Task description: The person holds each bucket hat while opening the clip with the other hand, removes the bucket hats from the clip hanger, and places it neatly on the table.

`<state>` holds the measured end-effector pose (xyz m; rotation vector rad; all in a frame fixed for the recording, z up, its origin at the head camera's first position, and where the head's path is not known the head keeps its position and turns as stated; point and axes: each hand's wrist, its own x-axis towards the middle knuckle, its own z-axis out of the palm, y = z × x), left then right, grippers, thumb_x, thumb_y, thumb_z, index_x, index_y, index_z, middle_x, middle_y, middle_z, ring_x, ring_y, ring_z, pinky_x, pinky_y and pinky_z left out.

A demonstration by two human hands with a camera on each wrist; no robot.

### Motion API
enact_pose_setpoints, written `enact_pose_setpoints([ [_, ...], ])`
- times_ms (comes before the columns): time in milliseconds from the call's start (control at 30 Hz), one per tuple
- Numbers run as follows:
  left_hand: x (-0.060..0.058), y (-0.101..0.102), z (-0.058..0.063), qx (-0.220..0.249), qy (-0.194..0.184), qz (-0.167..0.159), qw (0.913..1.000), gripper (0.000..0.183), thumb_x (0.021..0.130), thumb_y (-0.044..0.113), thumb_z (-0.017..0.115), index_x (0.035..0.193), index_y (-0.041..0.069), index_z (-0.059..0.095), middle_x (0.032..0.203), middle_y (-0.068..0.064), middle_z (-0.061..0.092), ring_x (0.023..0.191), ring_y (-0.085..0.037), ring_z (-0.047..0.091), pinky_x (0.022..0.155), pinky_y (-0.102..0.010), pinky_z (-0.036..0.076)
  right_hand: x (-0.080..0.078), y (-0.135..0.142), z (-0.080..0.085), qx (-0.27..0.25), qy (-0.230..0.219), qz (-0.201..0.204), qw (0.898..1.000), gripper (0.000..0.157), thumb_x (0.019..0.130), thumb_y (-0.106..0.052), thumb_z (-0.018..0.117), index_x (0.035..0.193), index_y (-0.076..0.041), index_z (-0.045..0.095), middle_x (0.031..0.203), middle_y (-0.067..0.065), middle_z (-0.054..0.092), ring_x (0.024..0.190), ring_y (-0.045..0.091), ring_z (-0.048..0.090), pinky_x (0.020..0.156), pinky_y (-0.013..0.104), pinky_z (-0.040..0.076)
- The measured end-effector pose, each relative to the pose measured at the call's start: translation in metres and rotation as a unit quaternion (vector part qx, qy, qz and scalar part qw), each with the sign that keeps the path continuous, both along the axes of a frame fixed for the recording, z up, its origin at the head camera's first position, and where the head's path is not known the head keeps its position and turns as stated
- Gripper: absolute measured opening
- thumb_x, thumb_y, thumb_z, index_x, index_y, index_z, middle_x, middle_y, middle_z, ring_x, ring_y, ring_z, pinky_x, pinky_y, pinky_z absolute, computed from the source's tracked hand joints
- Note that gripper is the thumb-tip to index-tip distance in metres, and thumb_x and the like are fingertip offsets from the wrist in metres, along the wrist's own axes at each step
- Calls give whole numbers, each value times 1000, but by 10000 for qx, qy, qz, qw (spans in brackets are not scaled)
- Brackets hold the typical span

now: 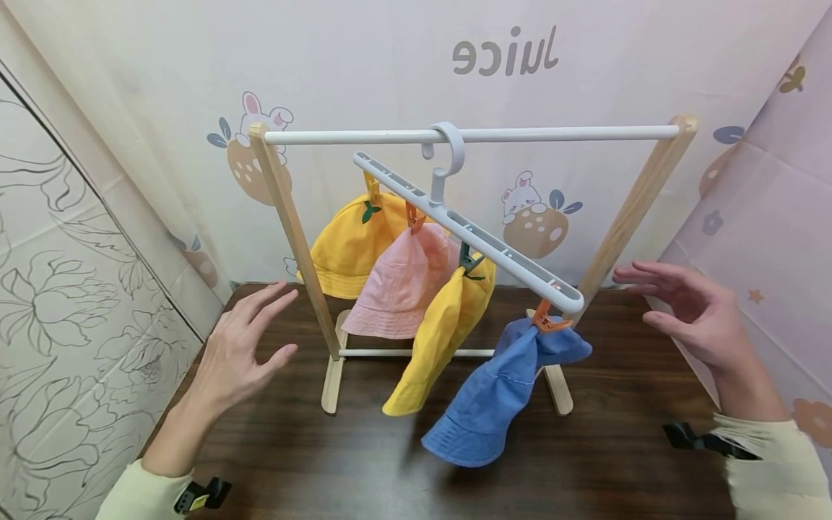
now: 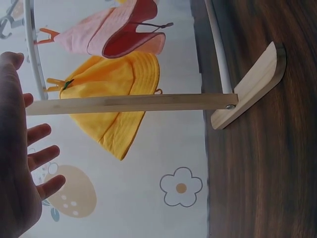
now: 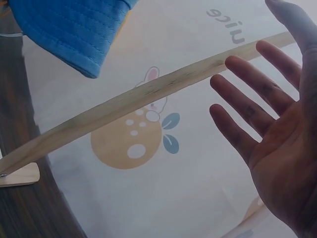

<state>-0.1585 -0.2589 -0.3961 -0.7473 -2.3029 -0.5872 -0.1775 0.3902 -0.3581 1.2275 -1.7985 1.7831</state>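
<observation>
Centrally, toward the far edge of the tabletop (image 1: 279,448), stands one wooden rack whose white top rail (image 1: 559,134) bears one pale grey hanger (image 1: 464,227), set slantwise. Clipped along it, from far left end to near right end: yellow hat (image 1: 344,245) on yellow clip (image 1: 373,188), pink hat (image 1: 398,292) on orange clip (image 1: 414,217), second yellow hat (image 1: 442,332) on dark green clip (image 1: 468,260), blue hat (image 1: 490,404) on second orange clip (image 1: 549,321). Left hand (image 1: 237,350), by the tabletop's left edge, fingers (image 2: 43,156) spread, is just beside the left post (image 1: 294,238); right hand (image 1: 698,310), by the right edge, fingers likewise spread, is near the right post (image 1: 633,213).
</observation>
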Motion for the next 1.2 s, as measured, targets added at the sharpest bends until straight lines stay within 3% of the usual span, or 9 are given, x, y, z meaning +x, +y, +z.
enact_pose_setpoints([
  [167, 2, 2, 1, 2, 56, -43, 10000, 69, 98, 47, 69, 161, 20, 62, 164, -11, 63, 143, -37, 62, 91, -54, 49, 4, -1, -2, 49, -121, -120, 9998, 59, 84, 32, 69, 141, 32, 51, 142, 23, 78, 129, 23, 79, 110, 23, 58],
  [600, 1, 9, 3, 31, 15, -184, 9998, 69, 97, 45, 71, 160, 19, 63, 163, -11, 64, 143, -36, 63, 89, -53, 50, 4, -5, -4, 293, -342, 109, 9989, 65, 80, 35, 69, 142, 33, 51, 144, 27, 76, 134, 28, 77, 109, 25, 62],
  [1033, -3, 10, 3, 56, -82, -286, 9995, 72, 94, 43, 71, 161, 17, 62, 167, -12, 62, 147, -38, 60, 93, -58, 53, -7, -12, -1, 526, 18, 628, 9966, 67, 80, 33, 71, 144, 33, 49, 150, 28, 72, 140, 27, 74, 114, 26, 60],
  [1200, -5, 12, 2, 102, 74, -403, 9991, 70, 98, 48, 67, 159, 15, 63, 165, -14, 63, 145, -39, 62, 94, -58, 53, -8, -16, 0, 611, 90, 714, 9955, 66, 82, 31, 71, 144, 32, 49, 151, 26, 72, 141, 26, 73, 114, 25, 60],
])
